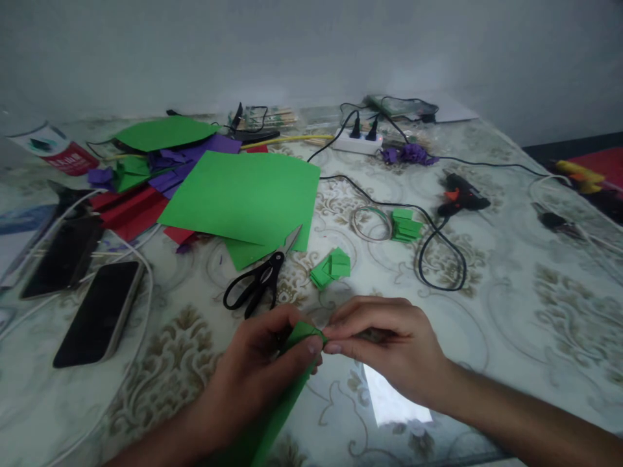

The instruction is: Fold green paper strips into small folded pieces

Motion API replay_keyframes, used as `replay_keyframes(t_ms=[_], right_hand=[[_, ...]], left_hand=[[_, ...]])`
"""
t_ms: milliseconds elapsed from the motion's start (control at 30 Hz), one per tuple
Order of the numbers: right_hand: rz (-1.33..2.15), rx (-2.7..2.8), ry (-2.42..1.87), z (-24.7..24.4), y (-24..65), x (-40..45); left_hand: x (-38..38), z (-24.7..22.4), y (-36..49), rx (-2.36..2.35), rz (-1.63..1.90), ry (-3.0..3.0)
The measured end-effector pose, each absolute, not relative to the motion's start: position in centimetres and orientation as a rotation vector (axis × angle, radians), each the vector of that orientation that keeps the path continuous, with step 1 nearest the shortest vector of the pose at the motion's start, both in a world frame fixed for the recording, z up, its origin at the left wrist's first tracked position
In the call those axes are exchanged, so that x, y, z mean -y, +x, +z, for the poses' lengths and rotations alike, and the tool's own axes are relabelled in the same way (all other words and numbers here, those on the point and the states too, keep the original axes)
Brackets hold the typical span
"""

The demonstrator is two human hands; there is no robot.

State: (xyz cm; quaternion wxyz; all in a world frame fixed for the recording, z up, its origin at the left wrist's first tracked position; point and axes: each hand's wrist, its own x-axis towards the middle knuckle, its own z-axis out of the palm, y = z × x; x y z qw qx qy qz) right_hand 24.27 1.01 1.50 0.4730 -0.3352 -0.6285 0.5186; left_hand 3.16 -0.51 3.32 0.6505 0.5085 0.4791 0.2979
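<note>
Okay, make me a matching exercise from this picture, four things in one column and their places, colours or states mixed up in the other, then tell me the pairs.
Column one
1. Green paper strip
2. Scissors
3. Power strip
4. Glue gun

Column two
A. White, with two black plugs in it
B. Black, with some orange on it
C. Held by the left hand and the right hand
D. Black-handled, with blades reaching over the large green sheet

Right pairs: 1-C, 2-D, 3-A, 4-B.
</note>
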Motion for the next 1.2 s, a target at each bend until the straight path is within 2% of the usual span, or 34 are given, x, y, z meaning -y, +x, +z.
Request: replay_keyframes(t_ms=[933,1200], right_hand=[[1.324,1.526,-0.860,1.3,24.3,-1.0],[1.686,1.324,-0.975,1.1,23.9,-0.7]], left_hand=[[0.2,3.0,2.8,-1.100,0.678,1.132],[-0.2,3.3,2.1,-1.195,0.713,1.196]])
